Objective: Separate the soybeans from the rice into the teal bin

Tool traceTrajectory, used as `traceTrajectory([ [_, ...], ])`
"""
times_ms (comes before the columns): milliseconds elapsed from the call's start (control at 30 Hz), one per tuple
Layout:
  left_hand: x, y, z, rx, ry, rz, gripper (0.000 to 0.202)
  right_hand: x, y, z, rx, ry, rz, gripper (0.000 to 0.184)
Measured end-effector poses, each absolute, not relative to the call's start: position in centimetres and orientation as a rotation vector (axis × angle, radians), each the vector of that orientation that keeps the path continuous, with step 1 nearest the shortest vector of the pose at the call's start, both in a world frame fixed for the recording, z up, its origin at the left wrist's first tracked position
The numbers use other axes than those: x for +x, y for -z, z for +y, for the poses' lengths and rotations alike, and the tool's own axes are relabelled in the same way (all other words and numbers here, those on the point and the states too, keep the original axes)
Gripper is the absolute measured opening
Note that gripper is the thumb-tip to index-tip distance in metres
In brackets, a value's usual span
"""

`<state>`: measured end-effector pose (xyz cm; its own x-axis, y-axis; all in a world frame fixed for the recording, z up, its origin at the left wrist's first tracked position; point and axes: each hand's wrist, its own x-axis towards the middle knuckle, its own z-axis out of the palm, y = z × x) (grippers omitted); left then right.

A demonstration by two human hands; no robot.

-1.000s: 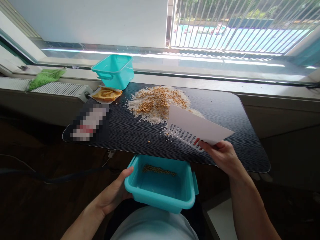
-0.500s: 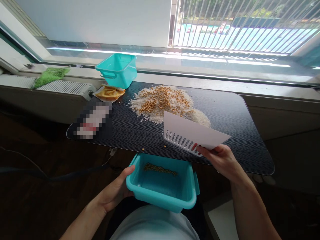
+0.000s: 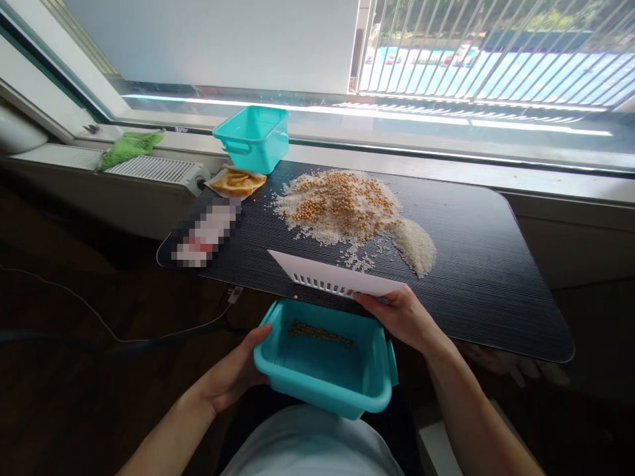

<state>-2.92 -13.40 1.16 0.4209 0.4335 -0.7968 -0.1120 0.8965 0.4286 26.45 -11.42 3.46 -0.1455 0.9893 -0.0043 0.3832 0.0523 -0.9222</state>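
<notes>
My left hand [image 3: 235,373] grips the left rim of a turquoise plastic bin [image 3: 325,395], thumb over the edge. The bin is just below the table's front edge, above my lap, with a strip of round yellow peas [image 3: 320,333] along its far inside. My right hand [image 3: 404,318] pinches a white card with a row of slots [image 3: 325,272] at its right end. The card slants low over the table's front edge, slotted side toward me. Beyond it lies a mound of white rice [image 3: 322,233] topped with yellow peas [image 3: 347,192]. One loose pea [image 3: 296,297] lies near the edge.
A second turquoise bin [image 3: 253,145] stands at the back left of the dark table [image 3: 486,277]. Beside it are a yellow cloth [image 3: 238,181] and a blurred-out object [image 3: 206,235]. A green cloth [image 3: 131,149] lies on the radiator [image 3: 159,170]. The window sill runs along the back.
The card has moved left and toward me, from the rice to the table's front edge, and tilted more edge-on. A loose pea near the edge is no longer visible. The bin remains held.
</notes>
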Motion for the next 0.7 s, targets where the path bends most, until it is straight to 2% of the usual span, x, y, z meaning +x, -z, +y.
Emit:
traceTrajectory([
  [233,-3.3,-1.1,-13.4,0.339,-0.360,1.027,0.059,26.5,-4.6,-12.6,-1.347,-1.109,-1.815,0.021],
  [367,-3.3,-0.9,-13.3,0.332,-0.356,1.043,0.060,24.9,-3.9,-14.1,-1.362,-0.827,-1.752,0.020],
  [533,-2.9,-1.1,-13.3,0.316,-0.342,1.131,0.067,22.9,-2.8,-14.4,-1.354,-0.539,-1.760,0.029],
  [700,-2.5,-1.7,-13.0,0.311,-0.322,1.164,0.070,23.6,-2.3,-14.1,-1.553,-0.306,-1.604,0.026],
])
